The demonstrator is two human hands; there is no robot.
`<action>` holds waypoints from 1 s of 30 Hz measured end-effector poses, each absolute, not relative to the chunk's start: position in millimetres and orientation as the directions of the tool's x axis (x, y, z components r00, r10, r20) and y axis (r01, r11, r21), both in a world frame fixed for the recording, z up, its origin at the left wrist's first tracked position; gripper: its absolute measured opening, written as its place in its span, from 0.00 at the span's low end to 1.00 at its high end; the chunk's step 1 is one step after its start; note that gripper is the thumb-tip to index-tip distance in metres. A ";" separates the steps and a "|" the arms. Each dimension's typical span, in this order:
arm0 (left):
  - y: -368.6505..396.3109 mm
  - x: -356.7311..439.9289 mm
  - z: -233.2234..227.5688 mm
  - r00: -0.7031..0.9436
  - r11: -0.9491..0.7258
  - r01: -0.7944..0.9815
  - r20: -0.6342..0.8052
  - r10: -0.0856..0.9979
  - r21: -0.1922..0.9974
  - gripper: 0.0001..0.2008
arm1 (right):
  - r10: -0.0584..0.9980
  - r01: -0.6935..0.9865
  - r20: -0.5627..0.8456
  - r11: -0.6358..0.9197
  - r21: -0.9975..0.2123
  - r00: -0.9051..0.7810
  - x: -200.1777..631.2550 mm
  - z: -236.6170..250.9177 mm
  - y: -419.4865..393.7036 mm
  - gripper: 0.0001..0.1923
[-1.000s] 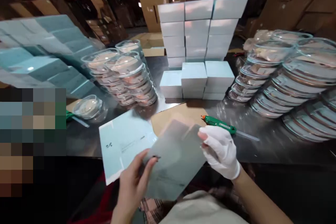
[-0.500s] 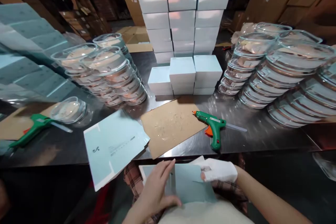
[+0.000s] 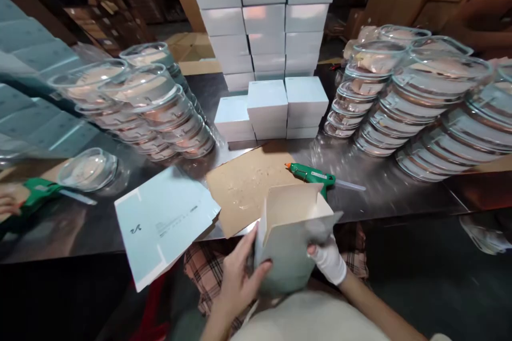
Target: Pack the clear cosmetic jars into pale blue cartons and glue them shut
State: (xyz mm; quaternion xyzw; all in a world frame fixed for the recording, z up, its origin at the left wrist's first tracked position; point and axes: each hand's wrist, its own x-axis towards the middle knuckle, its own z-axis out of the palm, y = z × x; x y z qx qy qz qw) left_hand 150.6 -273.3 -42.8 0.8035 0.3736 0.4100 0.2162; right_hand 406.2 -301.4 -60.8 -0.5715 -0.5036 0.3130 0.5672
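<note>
A pale blue carton box (image 3: 290, 234), half unfolded and open at the top, stands upright between my hands below the table's front edge. My bare left hand (image 3: 240, 272) grips its left side. My right hand (image 3: 327, 258), in a white glove, grips its right lower side. Just beyond the box a green glue gun (image 3: 310, 173) lies on the steel table (image 3: 384, 197), beside a brown cardboard sheet (image 3: 244, 184) with glue marks. A stack of flat pale blue carton blanks (image 3: 162, 221) overhangs the table edge to my left.
Closed pale blue boxes (image 3: 264, 26) are piled high at the table's back middle. Stacks of clear round lidded containers stand at left (image 3: 152, 106) and right (image 3: 424, 101). A single clear container (image 3: 88, 169) and another person's hand (image 3: 8, 203) on a second green glue gun (image 3: 38, 193) are at far left.
The flat blue carton lay on my lap between both hands; now it is raised upright and spread into an open box shape. The view has tilted down a little.
</note>
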 end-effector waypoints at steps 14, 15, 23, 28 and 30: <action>-270.3 192.9 -88.7 0.122 -0.546 0.177 0.532 0.838 0.819 0.27 | 0.861 0.230 0.318 0.242 -0.942 0.396 391.2 -44.5 -285.4 0.36; -271.3 192.9 -87.4 0.153 -0.537 0.202 0.515 0.843 0.819 0.26 | 0.862 0.206 0.274 0.203 -0.957 0.426 390.9 -40.3 -286.5 0.30; -271.5 191.1 -93.5 0.124 -0.598 0.147 0.585 0.801 0.788 0.31 | 0.843 -0.056 0.171 0.231 -0.971 0.510 383.3 -17.4 -291.2 0.23; -268.6 198.3 -76.1 0.170 -0.568 0.121 0.547 0.820 0.814 0.21 | 0.768 0.098 0.273 0.267 -0.959 0.579 389.6 -29.2 -297.7 0.24; -267.4 200.5 -66.0 0.261 -0.538 0.136 0.494 0.829 0.832 0.14 | 0.760 0.220 0.322 0.238 -0.946 0.564 393.5 -35.2 -298.4 0.29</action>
